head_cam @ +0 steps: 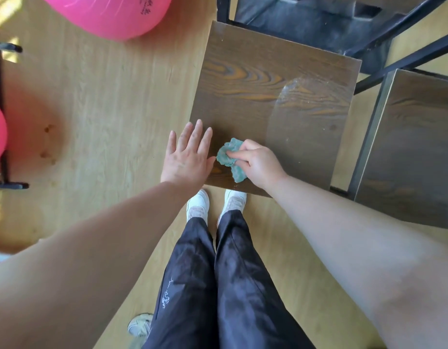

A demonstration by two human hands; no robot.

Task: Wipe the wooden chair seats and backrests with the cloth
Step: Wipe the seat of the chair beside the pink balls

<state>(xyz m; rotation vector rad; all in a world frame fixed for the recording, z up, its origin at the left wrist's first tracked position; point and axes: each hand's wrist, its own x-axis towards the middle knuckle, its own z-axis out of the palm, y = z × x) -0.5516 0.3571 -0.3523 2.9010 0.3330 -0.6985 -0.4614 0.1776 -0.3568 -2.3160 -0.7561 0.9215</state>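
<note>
A dark wooden chair seat (268, 96) lies below me, dusty on its right half with a wiped streak across it. My right hand (258, 163) grips a crumpled teal cloth (229, 157) and holds it on the seat's near left corner. Beside it, my left hand (187, 154) has its fingers straight and spread at the seat's left edge, fingertips over the wood. A second dark wooden seat (414, 152) in a black metal frame stands to the right.
Black metal chair frames and a dark surface (318, 23) lie beyond the seat. Pink exercise balls (112, 13) sit at the upper left, and a black rack (1, 117) stands at the left edge. My legs and white shoes (215, 202) stand on the light wooden floor.
</note>
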